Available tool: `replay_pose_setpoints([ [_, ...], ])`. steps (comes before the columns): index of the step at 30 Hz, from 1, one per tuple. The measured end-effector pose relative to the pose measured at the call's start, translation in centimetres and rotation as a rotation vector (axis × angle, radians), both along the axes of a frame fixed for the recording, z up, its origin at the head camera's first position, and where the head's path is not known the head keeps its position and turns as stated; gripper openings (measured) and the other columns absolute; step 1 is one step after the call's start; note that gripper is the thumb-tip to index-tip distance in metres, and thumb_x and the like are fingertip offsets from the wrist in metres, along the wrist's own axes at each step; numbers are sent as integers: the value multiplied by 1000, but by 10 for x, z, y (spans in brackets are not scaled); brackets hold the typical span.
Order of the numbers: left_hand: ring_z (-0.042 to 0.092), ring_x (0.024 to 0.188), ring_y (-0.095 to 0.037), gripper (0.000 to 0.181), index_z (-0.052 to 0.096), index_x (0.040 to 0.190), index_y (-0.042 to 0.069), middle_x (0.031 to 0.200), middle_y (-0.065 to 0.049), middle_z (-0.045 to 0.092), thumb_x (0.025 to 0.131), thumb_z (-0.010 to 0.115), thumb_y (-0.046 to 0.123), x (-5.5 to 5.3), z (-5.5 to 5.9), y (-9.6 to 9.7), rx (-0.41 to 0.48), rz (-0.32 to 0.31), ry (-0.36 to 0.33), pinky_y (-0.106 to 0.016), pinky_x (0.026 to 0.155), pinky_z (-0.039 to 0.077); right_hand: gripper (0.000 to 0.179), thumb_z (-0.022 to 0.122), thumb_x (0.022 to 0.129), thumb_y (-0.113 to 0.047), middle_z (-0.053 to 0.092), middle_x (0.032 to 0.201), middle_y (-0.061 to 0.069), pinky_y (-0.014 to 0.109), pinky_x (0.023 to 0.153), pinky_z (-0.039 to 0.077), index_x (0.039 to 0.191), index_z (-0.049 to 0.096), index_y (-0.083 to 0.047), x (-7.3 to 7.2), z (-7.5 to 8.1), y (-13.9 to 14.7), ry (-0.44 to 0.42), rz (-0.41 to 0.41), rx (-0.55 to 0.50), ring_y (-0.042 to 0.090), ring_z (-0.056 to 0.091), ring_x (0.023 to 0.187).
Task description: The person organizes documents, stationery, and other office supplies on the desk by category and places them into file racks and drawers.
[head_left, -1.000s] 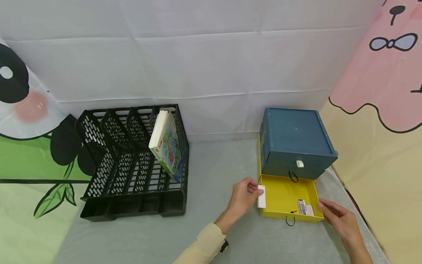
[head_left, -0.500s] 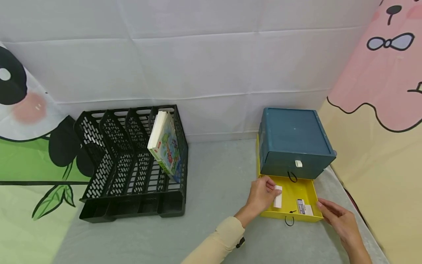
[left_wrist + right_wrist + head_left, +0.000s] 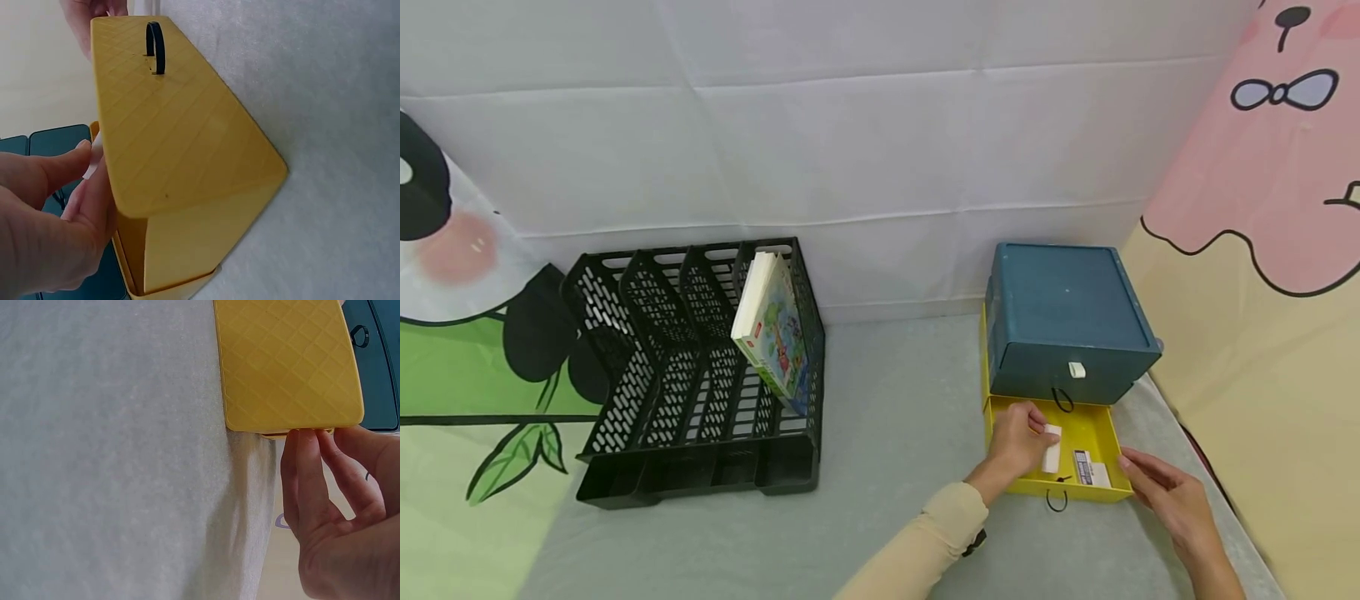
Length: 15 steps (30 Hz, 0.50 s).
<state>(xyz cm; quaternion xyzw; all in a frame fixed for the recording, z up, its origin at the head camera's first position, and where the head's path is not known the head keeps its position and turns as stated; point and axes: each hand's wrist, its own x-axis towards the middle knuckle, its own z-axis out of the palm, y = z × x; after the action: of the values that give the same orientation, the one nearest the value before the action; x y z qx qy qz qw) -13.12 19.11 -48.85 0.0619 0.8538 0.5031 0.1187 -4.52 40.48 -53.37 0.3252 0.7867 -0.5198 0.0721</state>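
Note:
In the head view my left hand (image 3: 1018,437) pinches a small white rectangular block (image 3: 1052,450) between thumb and fingers, over the pulled-out yellow drawer (image 3: 1086,429). The left wrist view shows only a sliver of the white block (image 3: 95,156) behind the drawer front (image 3: 181,119). My right hand (image 3: 1172,500) touches the drawer's right side near the front corner. Its fingers (image 3: 309,462) lie nearly straight against that wall in the right wrist view. Inside the drawer, at the front right, lies a small white item with a dark printed label (image 3: 1090,469).
A blue drawer unit (image 3: 1071,292) with a white knob stands above and behind the yellow drawer. Black loops hang from the drawer fronts. On the left, a black slotted rack (image 3: 700,375) holds upright books (image 3: 778,337) in its right slot. Grey cloth (image 3: 895,400) covers the table.
My left hand has carried the white block rightward, from the drawer's left edge to over its inside. My right hand has stayed at the drawer's right side.

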Motion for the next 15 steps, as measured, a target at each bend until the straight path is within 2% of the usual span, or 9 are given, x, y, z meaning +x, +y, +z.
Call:
replay_pose_setpoints([
  [9,50,72,-9,19,63,92,9,77,3,52,88,81,7,5,-6,23,-38,-19,-84,-20,67,49,80,75,88,-59,68,122,-5,19,74,56,144,59,-5,2,-1,-1,19,-17,-10,-1,63,86],
  [15,53,79,-11,19,61,94,10,83,0,54,89,80,6,9,-9,30,-86,-14,-126,-23,73,51,79,75,88,-59,68,123,-3,19,75,56,144,60,-6,2,-3,-2,21,-19,-10,0,63,86],
])
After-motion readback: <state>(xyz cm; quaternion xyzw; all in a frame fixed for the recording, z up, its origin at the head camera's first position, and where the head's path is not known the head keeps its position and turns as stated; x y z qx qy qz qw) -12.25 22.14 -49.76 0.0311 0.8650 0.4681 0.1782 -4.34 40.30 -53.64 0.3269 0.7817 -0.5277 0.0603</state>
